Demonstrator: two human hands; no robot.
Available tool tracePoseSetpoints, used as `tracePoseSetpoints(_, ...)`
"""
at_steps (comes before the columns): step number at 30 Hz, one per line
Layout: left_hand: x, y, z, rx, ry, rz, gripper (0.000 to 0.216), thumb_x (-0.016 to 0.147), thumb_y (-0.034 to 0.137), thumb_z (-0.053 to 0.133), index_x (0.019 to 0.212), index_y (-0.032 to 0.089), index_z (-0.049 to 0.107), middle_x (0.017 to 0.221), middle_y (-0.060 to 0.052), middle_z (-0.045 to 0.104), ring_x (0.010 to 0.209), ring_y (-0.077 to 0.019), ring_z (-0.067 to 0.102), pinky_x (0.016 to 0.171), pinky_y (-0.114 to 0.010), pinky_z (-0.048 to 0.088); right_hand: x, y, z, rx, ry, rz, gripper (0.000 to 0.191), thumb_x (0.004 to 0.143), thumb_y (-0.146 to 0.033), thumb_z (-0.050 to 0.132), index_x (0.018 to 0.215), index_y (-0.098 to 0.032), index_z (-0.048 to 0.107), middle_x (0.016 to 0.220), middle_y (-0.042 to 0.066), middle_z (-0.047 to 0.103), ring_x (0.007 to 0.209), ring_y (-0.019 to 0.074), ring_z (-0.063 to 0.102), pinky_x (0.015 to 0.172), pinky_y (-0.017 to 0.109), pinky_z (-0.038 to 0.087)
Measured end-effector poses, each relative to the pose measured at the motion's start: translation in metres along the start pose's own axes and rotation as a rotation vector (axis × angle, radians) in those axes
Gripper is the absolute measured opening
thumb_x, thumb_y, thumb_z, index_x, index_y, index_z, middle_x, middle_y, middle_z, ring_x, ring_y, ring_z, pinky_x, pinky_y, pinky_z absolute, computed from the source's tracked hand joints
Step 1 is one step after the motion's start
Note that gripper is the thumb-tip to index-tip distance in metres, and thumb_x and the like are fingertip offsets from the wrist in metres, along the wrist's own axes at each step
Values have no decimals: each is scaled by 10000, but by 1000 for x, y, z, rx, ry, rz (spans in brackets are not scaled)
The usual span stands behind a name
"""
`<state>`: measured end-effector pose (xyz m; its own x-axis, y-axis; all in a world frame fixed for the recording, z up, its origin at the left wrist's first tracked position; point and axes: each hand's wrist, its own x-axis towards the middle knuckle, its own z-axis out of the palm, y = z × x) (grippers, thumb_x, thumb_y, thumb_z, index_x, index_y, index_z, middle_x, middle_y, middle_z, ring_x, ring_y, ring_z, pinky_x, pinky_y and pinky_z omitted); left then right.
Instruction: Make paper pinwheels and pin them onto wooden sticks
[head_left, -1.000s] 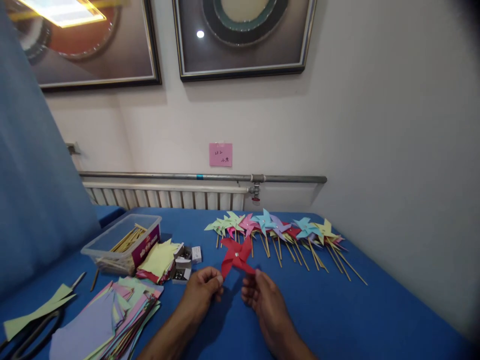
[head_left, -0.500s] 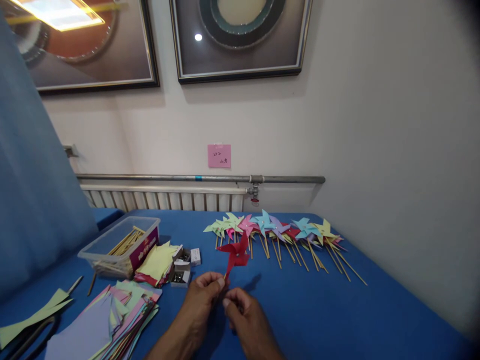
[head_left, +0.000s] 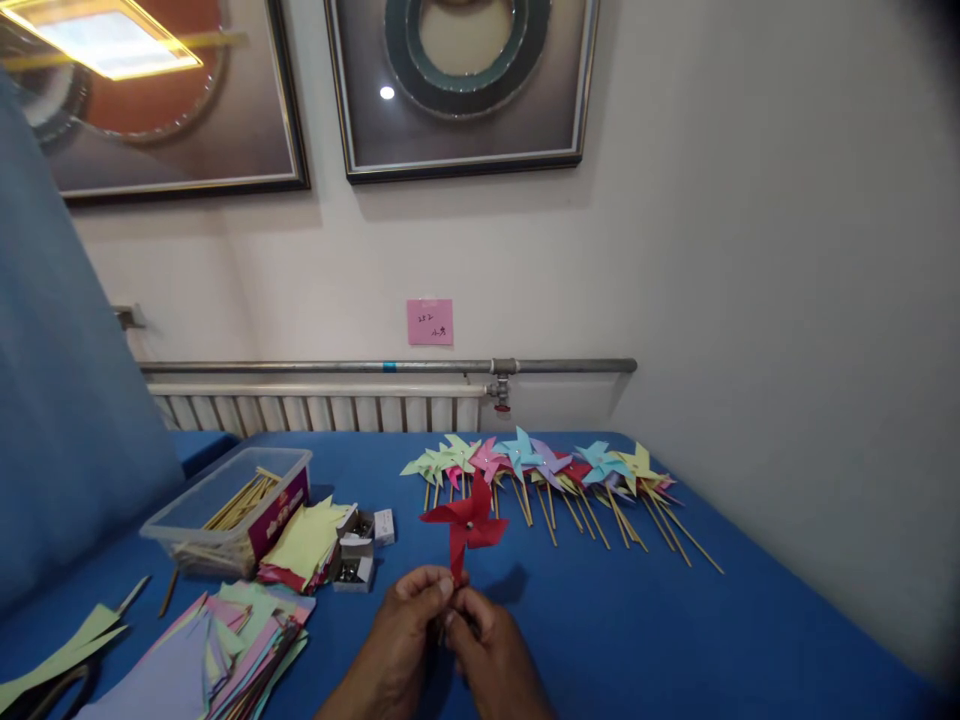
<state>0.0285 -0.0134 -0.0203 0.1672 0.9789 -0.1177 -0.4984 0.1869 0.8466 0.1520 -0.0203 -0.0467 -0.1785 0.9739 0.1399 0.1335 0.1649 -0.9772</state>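
Work surface: a blue tabletop (head_left: 675, 640) extends beneath the plastic box (head_left: 285, 515) and well to its right. The plastic box serves as the reference for all places below.

Pinwheel row (head_left: 550, 463): lies to the right of the plastic box along the far part of the surface, sticks pointing mostly toward the person.

Paper stack (head_left: 172, 665): lies on the near side of the plastic box.

Hands: the left hand (head_left: 397, 635) and right hand (head_left: 496, 650) meet to the right of the plastic box and on its near side. Both forearms enter from the near edge and slant inward; both backs face largely upward, knuckles bent. The left hand is nearer the plastic box.

Red pinwheel (head_left: 481, 530): stands to the right of the plastic box, directly above the joined fingers, its face turned toward the person. Its lower vane runs almost straight down to the left thumb. The left fingers are clamped on this lower end. The right fingers are curled just below and beside them; whether they also grip the stick cannot be told, since the knuckles hide it.

Metal pin (head_left: 470, 525): seated at the hub, clear of all fingers.
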Motion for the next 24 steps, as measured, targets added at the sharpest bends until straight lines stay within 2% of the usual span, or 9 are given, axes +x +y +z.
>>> tracePoseSetpoints(4,5,-1,-5,47,13,11,516,494,507,1034,716,124,770,645,-32,666,580,-112,520,607,-250,375,1,0,-6,-37,32,-39,296,933,-477,573,782,-230,632,696,-6,599,681,178,538,639,268,421)
tracePoseSetpoints(13,10,-3,-13,80,15,-16,515,468,481,1045,714,128,762,633,-21,646,578,-116,508,616,-262,364,0,7,-7,-76,46,-18,385,930,-596,626,780,-243,656,691,1,632,701,195,569,641,264,430)
tracePoseSetpoints(19,8,-2,-12,64,-14,-20,488,514,475,1029,707,138,734,646,-18,642,597,-128,526,634,-269,385,1,-2,-6,-78,43,-34,276,920,-468,574,754,-247,589,708,-2,598,707,193,541,672,277,424)
tracePoseSetpoints(24,6,1,-8,40,-30,-40,522,476,493,1038,676,152,698,605,-2,611,566,-120,504,610,-262,379,2,0,-5,-80,35,-26,248,914,-434,549,755,-245,575,707,-7,583,685,184,531,641,273,408)
